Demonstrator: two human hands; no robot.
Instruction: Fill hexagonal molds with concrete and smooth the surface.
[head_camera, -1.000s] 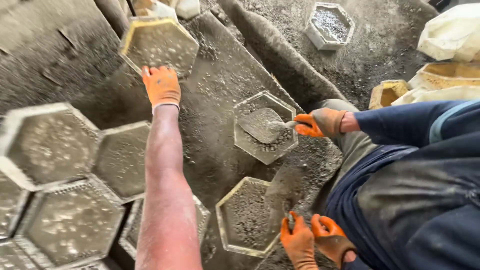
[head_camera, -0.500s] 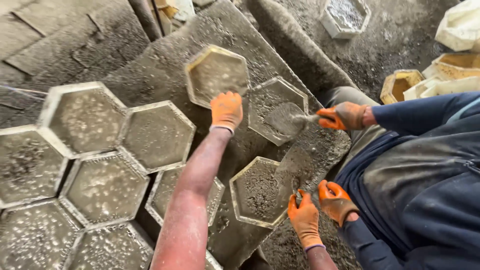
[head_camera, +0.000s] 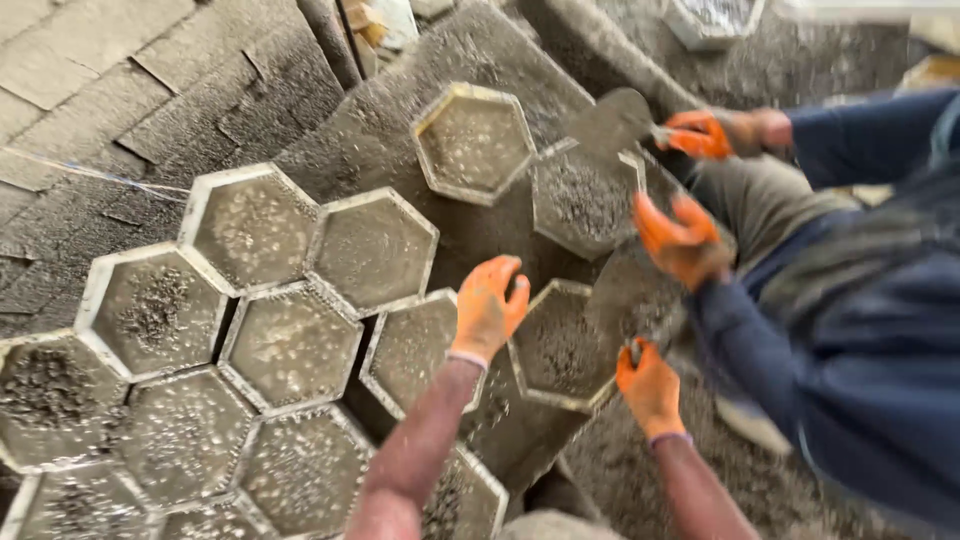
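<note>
My left hand, in an orange glove, hovers with fingers apart over the gap between two hexagonal moulds of wet concrete, one on its left and one on its right. It holds nothing. My right hand, also gloved in orange, is closed on the handle of a trowel whose grey blade lies blurred by the right mould's far edge. A co-worker in blue sits at the right. One of that person's gloved hands holds another trowel above a filled mould; the other hand is beside it.
Several filled hexagonal moulds lie packed like honeycomb at the left. One more mould sits farther up the grey slab. Wet concrete is heaped at the bottom right, and a square tub stands at the top.
My left hand has drawn back from the far mould to the near ones. The co-worker's trowel has risen off its mould, and that person's lower hand has lifted. The view has swung left.
</note>
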